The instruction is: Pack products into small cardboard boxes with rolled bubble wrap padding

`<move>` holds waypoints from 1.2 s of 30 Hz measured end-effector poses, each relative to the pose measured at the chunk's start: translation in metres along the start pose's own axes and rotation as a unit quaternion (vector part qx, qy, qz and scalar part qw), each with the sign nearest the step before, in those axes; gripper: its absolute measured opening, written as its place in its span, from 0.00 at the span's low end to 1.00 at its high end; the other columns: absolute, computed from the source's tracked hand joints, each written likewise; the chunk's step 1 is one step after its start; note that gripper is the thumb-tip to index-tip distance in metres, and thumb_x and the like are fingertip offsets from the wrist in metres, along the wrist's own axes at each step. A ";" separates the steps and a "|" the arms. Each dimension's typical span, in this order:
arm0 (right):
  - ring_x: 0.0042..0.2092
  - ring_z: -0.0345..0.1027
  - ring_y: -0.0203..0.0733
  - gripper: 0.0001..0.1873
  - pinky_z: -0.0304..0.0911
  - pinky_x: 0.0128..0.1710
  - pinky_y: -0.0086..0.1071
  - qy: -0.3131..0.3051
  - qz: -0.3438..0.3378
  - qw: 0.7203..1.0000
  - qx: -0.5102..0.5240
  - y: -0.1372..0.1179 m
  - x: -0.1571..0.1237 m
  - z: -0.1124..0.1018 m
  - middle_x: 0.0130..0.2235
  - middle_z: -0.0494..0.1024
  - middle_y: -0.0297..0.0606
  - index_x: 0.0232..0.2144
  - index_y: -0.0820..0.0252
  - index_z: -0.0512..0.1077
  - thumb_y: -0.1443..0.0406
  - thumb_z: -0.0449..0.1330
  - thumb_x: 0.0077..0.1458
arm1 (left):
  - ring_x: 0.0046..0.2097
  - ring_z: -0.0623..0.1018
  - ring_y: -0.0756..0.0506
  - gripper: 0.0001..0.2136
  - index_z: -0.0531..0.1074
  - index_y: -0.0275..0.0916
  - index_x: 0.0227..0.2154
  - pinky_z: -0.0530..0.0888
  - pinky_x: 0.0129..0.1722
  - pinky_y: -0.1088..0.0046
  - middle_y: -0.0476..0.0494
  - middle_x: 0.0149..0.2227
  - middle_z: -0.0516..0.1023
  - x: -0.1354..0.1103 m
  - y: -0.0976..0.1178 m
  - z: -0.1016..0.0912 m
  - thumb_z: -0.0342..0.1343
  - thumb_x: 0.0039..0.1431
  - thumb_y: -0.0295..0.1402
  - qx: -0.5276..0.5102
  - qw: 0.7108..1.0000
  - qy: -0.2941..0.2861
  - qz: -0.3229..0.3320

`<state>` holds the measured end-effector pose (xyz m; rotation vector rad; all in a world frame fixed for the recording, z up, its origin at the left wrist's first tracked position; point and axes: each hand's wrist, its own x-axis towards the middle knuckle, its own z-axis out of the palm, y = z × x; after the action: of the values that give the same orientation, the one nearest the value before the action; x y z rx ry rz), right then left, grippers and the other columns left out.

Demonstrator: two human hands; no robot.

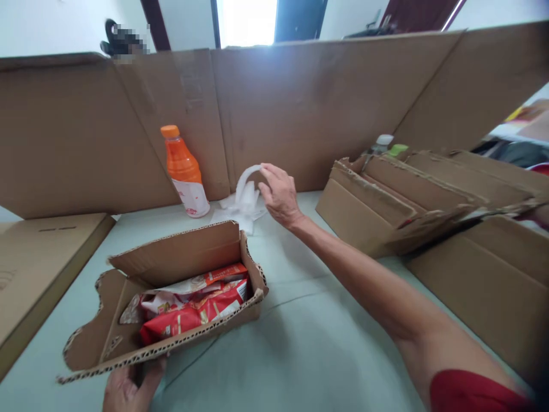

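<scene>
Red sleeve [476, 392] fabric is occupying the lower right corner, closest to the camera. Pale green desk [326, 343] surfacing is carrying the items; a cardboard partition [334, 109] is standing along the far side, with white walls [184, 23] and a bright opening [246, 20] showing beyond. The right forearm [369, 286] is extending from the lower right toward the far middle of the desk, and the right hand [278, 191] is pointing leftward. Its fingers [271, 170] are pinching a white strip [242, 179] above white sheets [246, 218], to the right of an orange bottle [187, 169]. The strip is arching leftward from the fingertips, then down toward the sheets, its long axis following that curve. The left hand [132, 389] is lying at the near wall of an open box [184, 252], whose long axis is running left to right, the right end angling away; the box is partly hiding the fingers, so their grip cannot be told. Red packets [197, 317] are lying inside.
</scene>
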<state>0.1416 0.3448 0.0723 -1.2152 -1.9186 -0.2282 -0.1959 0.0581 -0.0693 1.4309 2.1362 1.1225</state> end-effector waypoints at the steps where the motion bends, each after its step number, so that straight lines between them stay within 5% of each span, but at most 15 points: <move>1: 0.66 0.59 0.51 0.23 0.55 0.62 0.48 0.013 -0.008 1.000 0.005 -0.004 -0.010 -0.019 0.64 0.69 0.48 0.60 0.63 0.67 0.65 0.48 0.67 | 0.37 0.80 0.32 0.15 0.72 0.44 0.25 0.78 0.46 0.53 0.43 0.25 0.77 0.000 0.003 0.002 0.58 0.50 0.51 -0.008 1.000 0.004 0.000; 8: 0.60 0.68 0.55 0.20 0.60 0.57 0.53 -0.065 -0.057 0.996 0.006 -0.041 -0.152 -0.127 0.57 0.77 0.47 0.56 0.55 0.72 0.64 0.53 0.64 | 0.40 0.80 0.34 0.22 0.70 0.40 0.34 0.76 0.41 0.58 0.40 0.34 0.80 0.005 0.005 0.006 0.60 0.44 0.52 -0.084 0.996 0.010 -0.005; 12: 0.50 0.73 0.53 0.17 0.64 0.48 0.49 -0.154 -0.081 0.984 0.025 -0.068 -0.230 -0.152 0.50 0.81 0.48 0.51 0.57 0.75 0.69 0.55 0.61 | 0.39 0.79 0.36 0.21 0.68 0.41 0.32 0.76 0.38 0.61 0.42 0.32 0.78 0.008 0.012 0.001 0.62 0.41 0.51 -0.094 0.995 -0.012 -0.010; 15: 0.47 0.74 0.51 0.14 0.65 0.47 0.48 -0.256 -0.090 0.959 0.084 -0.088 -0.259 -0.159 0.47 0.82 0.45 0.44 0.57 0.77 0.70 0.57 0.58 | 0.38 0.78 0.37 0.20 0.66 0.42 0.32 0.76 0.39 0.62 0.45 0.30 0.76 0.009 0.023 -0.004 0.62 0.40 0.49 -0.105 0.994 -0.019 -0.013; 18: 0.47 0.74 0.50 0.07 0.64 0.49 0.48 -0.319 -0.074 0.933 0.151 -0.100 -0.264 -0.165 0.46 0.82 0.42 0.35 0.55 0.79 0.67 0.60 0.58 | 0.39 0.78 0.38 0.21 0.64 0.43 0.32 0.76 0.40 0.62 0.46 0.30 0.74 0.008 0.032 -0.008 0.62 0.38 0.48 -0.122 0.992 -0.024 -0.021; 23: 0.50 0.75 0.48 0.09 0.64 0.52 0.47 -0.260 0.020 0.941 0.213 -0.106 -0.250 -0.162 0.48 0.82 0.42 0.40 0.54 0.79 0.63 0.59 0.62 | 0.39 0.77 0.39 0.22 0.64 0.43 0.33 0.76 0.41 0.62 0.46 0.32 0.74 0.007 0.037 -0.011 0.63 0.37 0.47 -0.135 0.990 -0.022 -0.022; 29: 0.56 0.71 0.49 0.32 0.71 0.43 0.40 -0.241 0.143 0.915 0.292 -0.112 -0.219 -0.109 0.61 0.72 0.49 0.64 0.55 0.63 0.65 0.58 0.57 | 0.41 0.77 0.38 0.23 0.64 0.42 0.35 0.75 0.42 0.63 0.45 0.34 0.76 0.007 0.046 -0.011 0.63 0.36 0.47 -0.161 0.986 -0.038 -0.034; 36: 0.55 0.69 0.50 0.37 0.72 0.44 0.41 -0.245 0.183 0.888 0.343 -0.120 -0.208 -0.073 0.60 0.71 0.45 0.65 0.52 0.60 0.66 0.60 0.52 | 0.41 0.78 0.36 0.24 0.65 0.41 0.33 0.76 0.40 0.61 0.44 0.32 0.76 0.008 0.044 -0.008 0.63 0.34 0.47 -0.170 0.982 -0.036 -0.074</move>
<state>0.1220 0.1052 0.0002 -1.1541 -1.8609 0.9672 -0.1772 0.0693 -0.0293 1.1214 1.8556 1.2824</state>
